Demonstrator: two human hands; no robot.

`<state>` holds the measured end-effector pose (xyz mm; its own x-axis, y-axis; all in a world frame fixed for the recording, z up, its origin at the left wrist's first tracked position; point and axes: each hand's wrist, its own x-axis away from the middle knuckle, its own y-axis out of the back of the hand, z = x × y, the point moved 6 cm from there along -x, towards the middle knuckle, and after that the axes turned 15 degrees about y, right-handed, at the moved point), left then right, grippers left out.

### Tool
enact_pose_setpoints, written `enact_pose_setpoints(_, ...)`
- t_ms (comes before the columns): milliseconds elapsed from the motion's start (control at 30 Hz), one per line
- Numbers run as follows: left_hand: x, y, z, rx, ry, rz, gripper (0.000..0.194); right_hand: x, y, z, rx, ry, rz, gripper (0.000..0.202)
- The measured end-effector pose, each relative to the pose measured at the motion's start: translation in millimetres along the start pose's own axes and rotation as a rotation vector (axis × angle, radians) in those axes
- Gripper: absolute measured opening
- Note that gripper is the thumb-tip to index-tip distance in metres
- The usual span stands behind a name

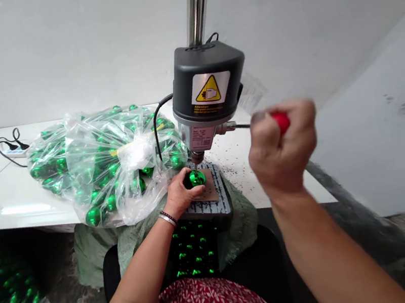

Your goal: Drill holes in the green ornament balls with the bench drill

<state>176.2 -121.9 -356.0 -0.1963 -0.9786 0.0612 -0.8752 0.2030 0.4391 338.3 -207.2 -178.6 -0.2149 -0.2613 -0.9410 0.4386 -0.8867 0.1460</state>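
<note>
My left hand [180,194] pinches a shiny green ball [197,178] between thumb and fingers on a brown board [208,186]. Right above the ball is the chuck of a drill press [209,84], its thin bit reaching down to the ball's top; whether it has entered cannot be told. Around the red knob of the drill press lever [281,121] my right hand [282,146] is closed, slightly blurred. The board rests on the press's grey base [224,196].
A clear plastic bag [92,163] full of green balls stands left of the press. More green balls [193,250] lie below in a green woven sack [242,219]. Dark shavings [237,166] litter the white table [36,198]. A power strip [18,150] with cords sits far left.
</note>
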Motion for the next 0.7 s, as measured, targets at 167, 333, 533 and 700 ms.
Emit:
enact_pose_setpoints(167,6,5.4,0,0.067,0.018,-0.055,0.042,-56,-19,-10,-0.012,-0.201,0.192,0.020)
enact_pose_setpoints(333,38,30.5,-5,0.008,-0.039,0.076,0.047,-58,-20,-9,-0.018,-0.192,0.162,0.018)
enact_pose_setpoints(533,65,73.4,-16,-0.245,0.027,0.189,0.040,-52,-19,-12,-0.027,-0.236,0.145,0.014)
enact_pose_setpoints(700,31,115.7,-16,-0.624,0.086,-0.252,0.036,-53,-19,-11,-0.026,-0.211,0.143,0.020)
